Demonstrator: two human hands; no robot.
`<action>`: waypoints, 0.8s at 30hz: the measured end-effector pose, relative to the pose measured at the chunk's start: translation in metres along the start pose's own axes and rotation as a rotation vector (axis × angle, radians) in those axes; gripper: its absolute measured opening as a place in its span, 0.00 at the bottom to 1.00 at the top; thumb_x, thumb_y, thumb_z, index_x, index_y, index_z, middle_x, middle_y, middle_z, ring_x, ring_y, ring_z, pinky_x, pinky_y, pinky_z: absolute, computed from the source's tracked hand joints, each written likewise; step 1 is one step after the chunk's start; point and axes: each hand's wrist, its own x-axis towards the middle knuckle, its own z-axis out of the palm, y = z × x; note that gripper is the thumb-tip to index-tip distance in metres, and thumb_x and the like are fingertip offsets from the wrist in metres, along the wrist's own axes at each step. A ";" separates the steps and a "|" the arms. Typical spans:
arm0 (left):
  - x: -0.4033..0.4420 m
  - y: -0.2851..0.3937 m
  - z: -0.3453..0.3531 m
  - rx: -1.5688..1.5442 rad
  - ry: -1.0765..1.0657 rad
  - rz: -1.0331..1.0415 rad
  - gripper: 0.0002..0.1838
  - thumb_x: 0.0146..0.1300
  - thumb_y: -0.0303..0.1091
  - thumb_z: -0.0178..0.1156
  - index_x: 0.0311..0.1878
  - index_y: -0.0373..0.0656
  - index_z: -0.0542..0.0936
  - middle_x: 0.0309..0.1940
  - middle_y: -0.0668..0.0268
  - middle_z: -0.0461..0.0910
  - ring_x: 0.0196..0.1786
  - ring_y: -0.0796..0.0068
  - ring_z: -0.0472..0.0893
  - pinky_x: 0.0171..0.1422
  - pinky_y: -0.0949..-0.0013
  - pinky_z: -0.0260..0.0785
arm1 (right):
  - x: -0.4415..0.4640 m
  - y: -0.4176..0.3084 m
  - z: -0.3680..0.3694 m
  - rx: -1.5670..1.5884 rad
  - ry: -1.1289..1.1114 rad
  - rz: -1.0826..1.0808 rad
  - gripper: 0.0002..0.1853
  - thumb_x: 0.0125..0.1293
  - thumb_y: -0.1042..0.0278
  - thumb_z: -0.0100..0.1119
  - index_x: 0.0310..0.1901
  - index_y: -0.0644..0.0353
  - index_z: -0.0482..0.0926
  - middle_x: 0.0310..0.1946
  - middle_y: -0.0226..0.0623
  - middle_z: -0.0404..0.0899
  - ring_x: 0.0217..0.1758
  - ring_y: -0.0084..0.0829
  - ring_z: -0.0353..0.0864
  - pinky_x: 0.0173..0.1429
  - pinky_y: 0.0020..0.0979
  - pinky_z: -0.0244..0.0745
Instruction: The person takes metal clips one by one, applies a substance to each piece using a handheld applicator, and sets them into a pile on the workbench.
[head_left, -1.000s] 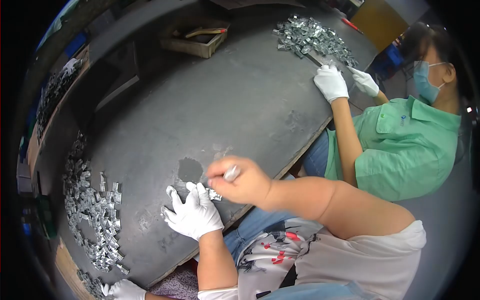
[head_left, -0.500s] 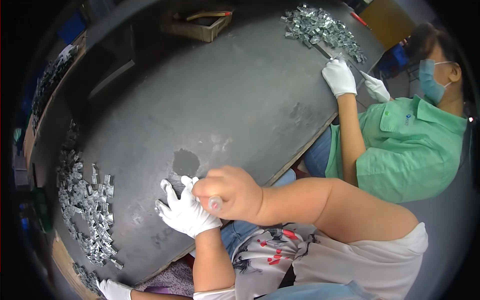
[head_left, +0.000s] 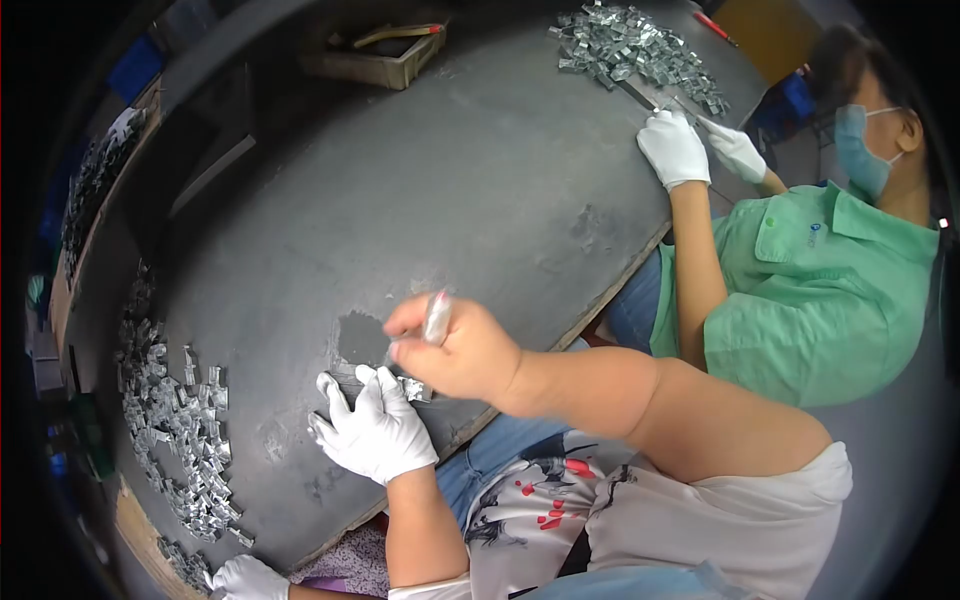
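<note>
My left hand (head_left: 375, 428), in a white glove, rests on the dark tabletop. Its thumb and fingers are around a dark flat strip (head_left: 348, 377) that shows between them. A small shiny metal piece (head_left: 416, 389) lies just right of the left thumb. My bare right hand (head_left: 462, 348) is closed around a slim tool with a pale, clear-looking handle (head_left: 437, 318) and a red end. The hand hovers above and right of the left one. The tool's working end is hidden or blurred.
A heap of bent metal pieces (head_left: 185, 440) spreads on the left, another (head_left: 640, 48) at the far right. A tray (head_left: 385, 70) holds a yellow-handled tool. At right, a co-worker's gloved hands (head_left: 675, 150) work by a flat bar. Another gloved hand (head_left: 250, 580) shows bottom left.
My right hand has moved up and slightly right, away from the left glove, and its tool handle has tipped upward. The metal piece beside the left thumb now shows. My left hand stays nearly in place.
</note>
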 end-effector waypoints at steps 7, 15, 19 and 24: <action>-0.017 -0.020 0.047 0.181 0.100 0.184 0.12 0.53 0.48 0.53 0.39 0.59 0.79 0.45 0.66 0.78 0.51 0.61 0.73 0.58 0.50 0.59 | -0.033 0.021 0.035 -0.694 -0.258 -0.891 0.12 0.47 0.56 0.58 0.32 0.52 0.77 0.21 0.30 0.69 0.22 0.32 0.70 0.26 0.31 0.66; 0.002 0.003 0.003 -0.064 0.136 0.060 0.07 0.48 0.42 0.62 0.28 0.53 0.83 0.48 0.58 0.76 0.48 0.49 0.73 0.57 0.51 0.60 | -0.021 0.010 -0.031 -0.587 0.265 -0.657 0.11 0.42 0.73 0.62 0.32 0.53 0.77 0.19 0.31 0.72 0.24 0.33 0.71 0.27 0.30 0.66; 0.002 -0.007 0.002 -0.064 0.117 0.143 0.07 0.49 0.40 0.61 0.30 0.51 0.82 0.48 0.56 0.75 0.47 0.51 0.74 0.57 0.52 0.61 | -0.025 0.007 -0.049 -0.497 0.185 -0.321 0.10 0.47 0.68 0.63 0.34 0.54 0.78 0.27 0.34 0.74 0.27 0.35 0.72 0.32 0.32 0.69; 0.027 -0.075 -0.001 -0.244 0.308 -0.122 0.09 0.56 0.26 0.55 0.39 0.31 0.77 0.42 0.48 0.76 0.47 0.57 0.75 0.55 0.64 0.64 | -0.026 0.010 -0.060 -0.369 0.161 -0.310 0.19 0.47 0.69 0.66 0.43 0.60 0.77 0.30 0.37 0.75 0.30 0.28 0.73 0.35 0.26 0.69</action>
